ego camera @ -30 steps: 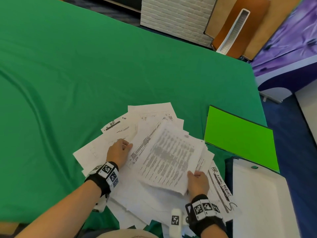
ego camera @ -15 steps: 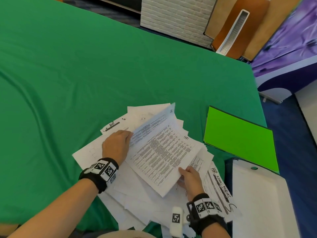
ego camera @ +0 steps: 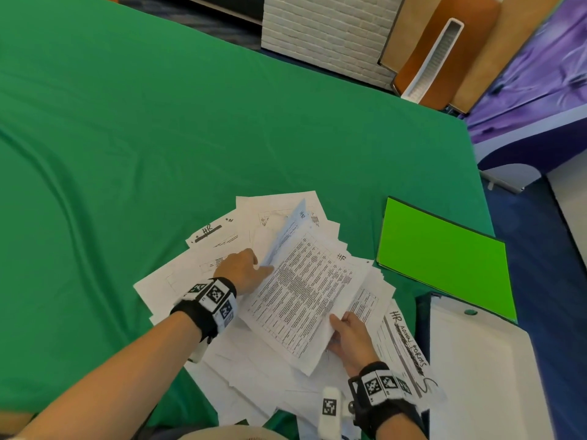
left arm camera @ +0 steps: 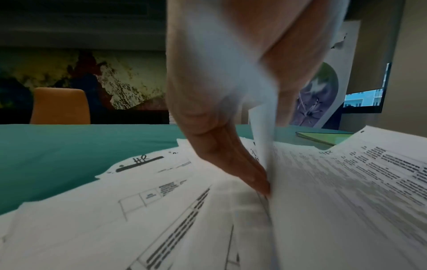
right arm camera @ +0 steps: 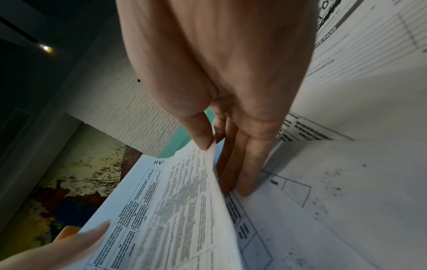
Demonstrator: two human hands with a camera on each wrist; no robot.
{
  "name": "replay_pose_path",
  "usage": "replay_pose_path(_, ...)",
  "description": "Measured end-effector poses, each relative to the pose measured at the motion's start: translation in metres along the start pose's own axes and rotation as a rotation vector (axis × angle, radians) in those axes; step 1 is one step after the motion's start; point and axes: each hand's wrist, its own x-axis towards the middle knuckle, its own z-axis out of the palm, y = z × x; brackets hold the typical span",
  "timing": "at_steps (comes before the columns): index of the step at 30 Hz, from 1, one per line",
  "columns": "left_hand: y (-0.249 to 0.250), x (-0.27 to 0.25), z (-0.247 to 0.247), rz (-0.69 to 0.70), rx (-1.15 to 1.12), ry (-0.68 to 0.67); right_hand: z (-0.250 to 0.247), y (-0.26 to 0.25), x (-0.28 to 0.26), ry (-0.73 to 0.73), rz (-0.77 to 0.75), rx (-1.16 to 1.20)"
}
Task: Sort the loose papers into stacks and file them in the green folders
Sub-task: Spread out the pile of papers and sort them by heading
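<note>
On the worktop [ego camera: 127, 154], the right hand [ego camera: 349, 341] pinched a printed sheet [ego camera: 305, 290]; the left hand [ego camera: 243, 269] pinched another page's edge. Such thin, floppy paper [ego camera: 165, 281] was best gripped at its edges.

A green cloth [ego camera: 158, 122] is covering the table, creasing toward its left edge. Beyond the far edge a white brick-patterned wall panel [ego camera: 324, 30] is standing beside leaning tan and orange boards [ego camera: 422, 52], while dark blue carpet [ego camera: 546, 249] is running along the right edge under a purple mural [ego camera: 540, 74]

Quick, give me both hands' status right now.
Left hand: pinching the left edge of a printed sheet.
Right hand: thumb and fingers gripping the same sheet's right edge.
</note>
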Motion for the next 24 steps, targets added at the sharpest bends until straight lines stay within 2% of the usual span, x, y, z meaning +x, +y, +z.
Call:
replay_pose_path(2,0.002,0.000,-0.001,0.037,0.019,-0.037,0.001,0.004,0.000,0.003,0.028,0.010)
replay_pose_path(4,0.006,-0.001,-0.004,0.106,-0.077,-0.090,0.002,0.008,0.000,0.012,0.026,0.030)
replay_pose_path(8,0.023,-0.019,-0.014,0.184,-0.404,-0.389,0.002,0.005,-0.004,-0.028,0.034,0.101)
replay_pose_path(10,0.026,-0.026,-0.016,0.161,-0.481,-0.445,0.000,-0.001,-0.006,-0.056,0.031,0.110)
replay_pose_path(11,0.026,-0.027,-0.016,0.147,-0.527,-0.426,-0.003,-0.004,-0.007,-0.062,0.018,0.128)
replay_pose_path(13,0.019,-0.018,-0.010,0.075,-0.491,-0.259,-0.015,-0.009,-0.009,-0.056,-0.002,0.182)
replay_pose_path(15,0.001,-0.002,-0.001,0.006,-0.243,-0.039,-0.031,-0.011,-0.008,-0.016,-0.007,0.254)
replay_pose_path(16,-0.008,0.002,0.002,-0.041,-0.116,0.023,-0.040,-0.012,-0.008,0.008,-0.014,0.291)
replay_pose_path(19,-0.030,0.011,0.017,-0.139,0.065,0.077,-0.061,-0.007,-0.008,0.132,-0.071,0.279)
replay_pose_path(24,-0.029,0.010,0.032,-0.134,0.069,0.048,-0.058,0.011,-0.003,0.271,-0.155,-0.060)
